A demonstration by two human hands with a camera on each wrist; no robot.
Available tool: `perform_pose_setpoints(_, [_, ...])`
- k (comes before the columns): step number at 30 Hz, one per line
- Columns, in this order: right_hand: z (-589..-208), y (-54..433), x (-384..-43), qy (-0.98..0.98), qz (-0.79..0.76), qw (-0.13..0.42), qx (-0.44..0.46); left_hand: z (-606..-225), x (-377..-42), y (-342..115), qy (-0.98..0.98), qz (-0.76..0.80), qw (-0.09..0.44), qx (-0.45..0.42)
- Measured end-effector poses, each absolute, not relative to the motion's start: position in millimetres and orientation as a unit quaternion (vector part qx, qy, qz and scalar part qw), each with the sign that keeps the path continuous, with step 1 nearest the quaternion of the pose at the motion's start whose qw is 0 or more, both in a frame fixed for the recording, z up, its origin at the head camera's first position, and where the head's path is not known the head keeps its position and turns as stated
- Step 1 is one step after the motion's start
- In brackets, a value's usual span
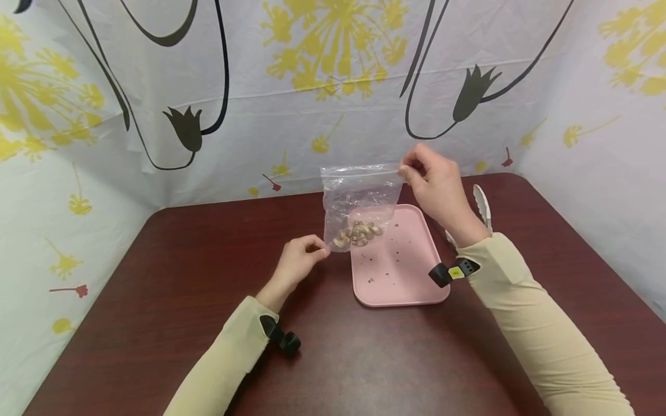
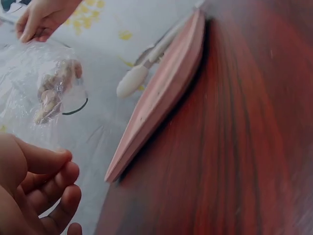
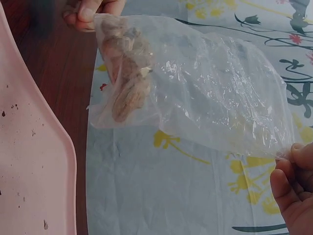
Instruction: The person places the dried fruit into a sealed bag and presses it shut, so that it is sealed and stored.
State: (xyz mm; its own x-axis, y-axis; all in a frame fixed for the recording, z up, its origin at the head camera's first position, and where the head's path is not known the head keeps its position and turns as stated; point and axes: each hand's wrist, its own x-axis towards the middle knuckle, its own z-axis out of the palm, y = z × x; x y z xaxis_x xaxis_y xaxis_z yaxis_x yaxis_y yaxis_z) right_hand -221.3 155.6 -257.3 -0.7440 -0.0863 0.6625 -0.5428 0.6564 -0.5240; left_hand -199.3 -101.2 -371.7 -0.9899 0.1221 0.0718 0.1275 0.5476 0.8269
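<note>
A clear zip bag (image 1: 359, 196) hangs between my two hands, over the left edge of a pink tray (image 1: 395, 271). Brownish, lumpy pieces (image 1: 358, 233) are gathered along its bottom; the right wrist view shows the pieces (image 3: 128, 73) bunched at one end. With thumb and fingers my right hand (image 1: 434, 179) pinches the top right corner by the zip strip. Down at the lower left corner, my left hand (image 1: 302, 260) pinches the bag between thumb and fingertips, as the right wrist view also shows. Small dark crumbs dot the tray's surface.
White-tipped tongs (image 1: 483, 207) lie right of the tray, partly hidden behind my right forearm. The dark red wooden table (image 1: 218, 266) carries everything. A white cloth (image 1: 291, 127) with yellow flower prints hangs behind the table and along its sides.
</note>
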Motion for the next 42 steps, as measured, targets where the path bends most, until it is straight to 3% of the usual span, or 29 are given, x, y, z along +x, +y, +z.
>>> perform_pose_setpoints(4, [-255.7,153.0,-222.6,-0.853,0.373,0.309,0.194,-368.3,-200.2,-100.8,-0.919,-0.374,0.034,-0.123])
perform_pose_setpoints(10, [-254.1,149.3,-223.0,-0.853,0.371,0.308,0.199,-365.9,-201.6,-101.4,-0.929,-0.333,0.030,-0.155])
perform_pose_setpoints(28, [-259.2,137.3,-220.5,-0.861,0.347,0.287,0.238,-368.7,-204.1,-104.5,-0.936,-0.322,-0.010,-0.141])
perform_pose_setpoints(34, [-260.1,135.1,-218.3,-0.862,0.345,0.285,0.239,-345.8,-208.8,-110.0,-0.931,-0.330,0.009,-0.159])
perform_pose_setpoints(42, [-266.8,136.0,-218.2,-0.863,0.343,0.281,0.242,-299.7,-208.9,-119.7,-0.869,-0.471,0.067,-0.139])
